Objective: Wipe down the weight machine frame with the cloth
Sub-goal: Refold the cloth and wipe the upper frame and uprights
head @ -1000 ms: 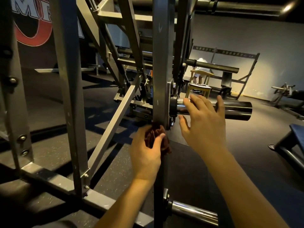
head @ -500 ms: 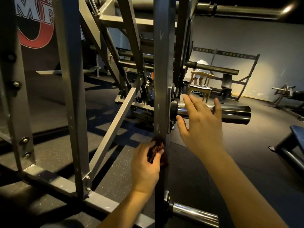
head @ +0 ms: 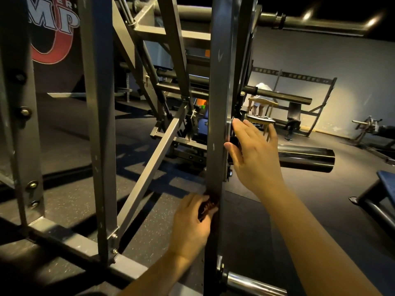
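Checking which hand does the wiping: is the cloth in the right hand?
No, the left hand grips the cloth against the post; the right hand is open, beside the post.

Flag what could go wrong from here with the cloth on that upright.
1. The chrome peg and its bracket jut out below the left hand; a downward wipe may snag the cloth or knock knuckles there.
2. The right hand lies open against the mounting plate by the black sleeve, a bolt just under it; fingers could scrape on that hardware.
3. The cloth is bunched small against the upright, so some faces may get missed.
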Motion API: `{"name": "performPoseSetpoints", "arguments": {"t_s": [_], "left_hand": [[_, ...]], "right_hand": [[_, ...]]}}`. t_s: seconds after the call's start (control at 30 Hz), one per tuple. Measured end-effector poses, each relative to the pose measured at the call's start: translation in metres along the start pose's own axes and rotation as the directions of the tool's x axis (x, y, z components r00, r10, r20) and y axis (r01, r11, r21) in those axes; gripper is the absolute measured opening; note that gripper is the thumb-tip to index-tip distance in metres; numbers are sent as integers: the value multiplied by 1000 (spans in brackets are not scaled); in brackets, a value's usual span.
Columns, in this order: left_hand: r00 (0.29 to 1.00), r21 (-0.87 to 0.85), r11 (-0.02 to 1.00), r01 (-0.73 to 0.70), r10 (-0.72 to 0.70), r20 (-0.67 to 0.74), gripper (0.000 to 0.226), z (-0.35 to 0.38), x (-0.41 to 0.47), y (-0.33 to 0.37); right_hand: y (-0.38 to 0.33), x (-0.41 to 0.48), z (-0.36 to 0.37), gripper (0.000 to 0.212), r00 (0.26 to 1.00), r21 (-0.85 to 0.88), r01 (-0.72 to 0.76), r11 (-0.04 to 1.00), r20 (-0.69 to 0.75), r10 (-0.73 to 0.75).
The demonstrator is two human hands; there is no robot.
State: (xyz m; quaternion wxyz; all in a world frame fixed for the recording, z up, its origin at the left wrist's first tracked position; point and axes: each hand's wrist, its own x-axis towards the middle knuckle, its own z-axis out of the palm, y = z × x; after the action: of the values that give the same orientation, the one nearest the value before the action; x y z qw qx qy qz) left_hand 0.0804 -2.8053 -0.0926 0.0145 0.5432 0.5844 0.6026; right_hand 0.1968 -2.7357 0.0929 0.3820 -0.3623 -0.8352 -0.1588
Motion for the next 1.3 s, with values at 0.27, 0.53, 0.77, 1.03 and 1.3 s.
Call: {"name": "performPoseSetpoints", "arguments": {"t_s": [0.27, 0.53, 0.77, 1.03, 1.3], "left_hand": [[976, -139, 976, -166, 143, -161, 36, -20, 79, 43], [974, -65, 980, -190, 179, -139, 36, -37, 110, 65], [955, 11, 955, -296, 296, -10, 41, -38, 75, 30], [931, -35, 942, -334, 324, -166, 37, -60, 161, 82], [937, -19, 937, -350, 349, -27, 33, -54, 120, 52]], "right_hand": [[-1, 12, -5, 33, 996, 148, -85, 985, -24, 90], [-8, 14, -16, 31, 992, 246, -124, 961, 6, 127], [-5, 17, -15, 40, 986, 398, -168, 902, 52, 161], [-6, 16, -15, 38, 975, 442, -222, 869, 88, 205], [-7, 15, -19, 41, 969, 487, -245, 839, 156, 192]]}}
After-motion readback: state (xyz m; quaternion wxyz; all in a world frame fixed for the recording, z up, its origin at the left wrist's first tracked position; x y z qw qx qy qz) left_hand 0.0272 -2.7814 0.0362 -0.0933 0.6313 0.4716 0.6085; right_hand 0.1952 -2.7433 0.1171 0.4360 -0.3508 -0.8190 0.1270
